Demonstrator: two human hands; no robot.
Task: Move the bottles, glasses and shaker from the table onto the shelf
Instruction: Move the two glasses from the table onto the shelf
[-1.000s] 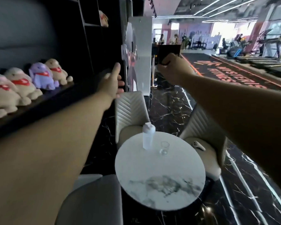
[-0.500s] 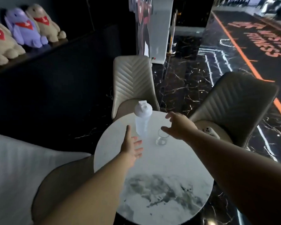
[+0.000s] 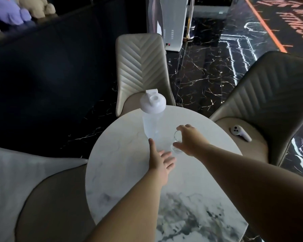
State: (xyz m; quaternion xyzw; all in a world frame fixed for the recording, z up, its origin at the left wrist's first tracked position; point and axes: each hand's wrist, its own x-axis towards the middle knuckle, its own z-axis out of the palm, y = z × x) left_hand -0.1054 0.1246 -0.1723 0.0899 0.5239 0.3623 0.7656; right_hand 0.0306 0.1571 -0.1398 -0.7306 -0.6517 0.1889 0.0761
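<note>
A clear shaker (image 3: 152,117) with a white flip lid stands upright near the far edge of the round white marble table (image 3: 122,172). Just right of it sits a small clear glass (image 3: 176,142). My right hand (image 3: 191,139) reaches in from the right, thumb and fingers curled around the glass's rim and side. My left hand (image 3: 160,158) hovers over the tabletop just in front of the shaker, fingers apart, holding nothing. The dark shelf (image 3: 24,34) runs along the upper left.
Beige quilted chairs stand behind the table (image 3: 140,67), at the right (image 3: 269,95) and at the near left (image 3: 33,189). A white controller (image 3: 240,133) lies on the right chair's seat. Plush toys (image 3: 12,11) sit on the shelf. A white stand (image 3: 168,21) rises on the glossy black floor.
Both hands dropped from shelf height to the table. The right hand has closed around the glass; the left has moved closer to the shaker's base. The camera has tilted down and nearer.
</note>
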